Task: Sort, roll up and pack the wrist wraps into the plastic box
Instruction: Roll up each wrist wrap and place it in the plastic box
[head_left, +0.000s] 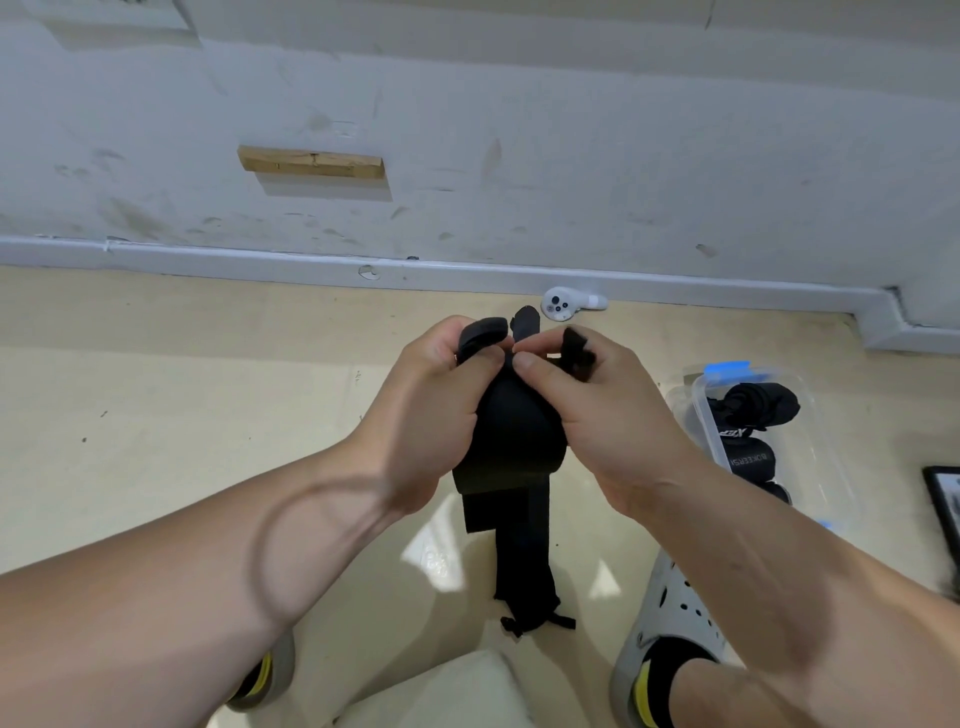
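Observation:
A bundle of black wrist wraps (511, 441) hangs in the air between my hands, its loose tails dangling down toward the floor. My left hand (431, 410) grips the bundle's upper left part with curled fingers. My right hand (597, 415) pinches a short black strap end at the top right. The clear plastic box (810, 447) stands on the floor to the right, holding several rolled black wraps (753, 415), some with white lettering.
A white handheld controller (563, 303) lies by the baseboard beyond my hands. My feet in grey perforated clogs (670, 618) stand at the bottom. A dark framed object (943, 509) sits at the right edge. A wooden block (311, 162) is fixed on the wall.

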